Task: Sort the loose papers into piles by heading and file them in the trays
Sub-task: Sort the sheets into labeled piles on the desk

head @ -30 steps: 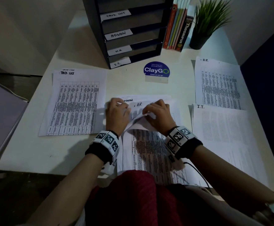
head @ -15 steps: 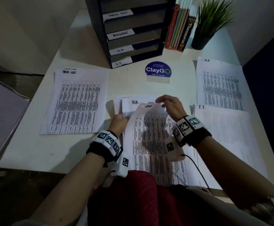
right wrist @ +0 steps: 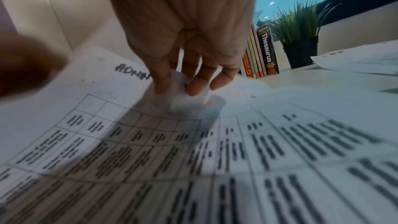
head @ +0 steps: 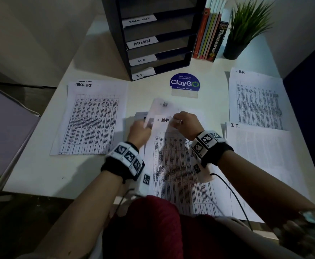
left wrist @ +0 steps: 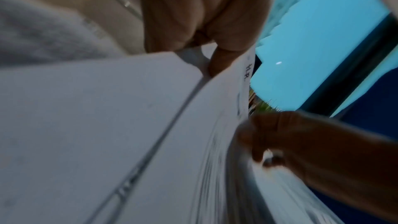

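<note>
Tray labels (head: 139, 21): TASK LIST, ADMIN, H.R., I.T. Sheets: TASK LIST (head: 84, 85), ADMIN (head: 165, 120), H.R. (head: 241, 71), I.T. (head: 234, 125). Sign (head: 184, 83): ClayGo. Book (head: 217, 41): Thesaurus.

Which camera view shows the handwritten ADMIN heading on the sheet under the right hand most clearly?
The right wrist view: the ADMIN heading is large and close, just left of the right hand fingers. The head view shows the same heading small but readable. The left wrist view shows only a sheet marked H.R.; ADMIN is not visible there.
</note>
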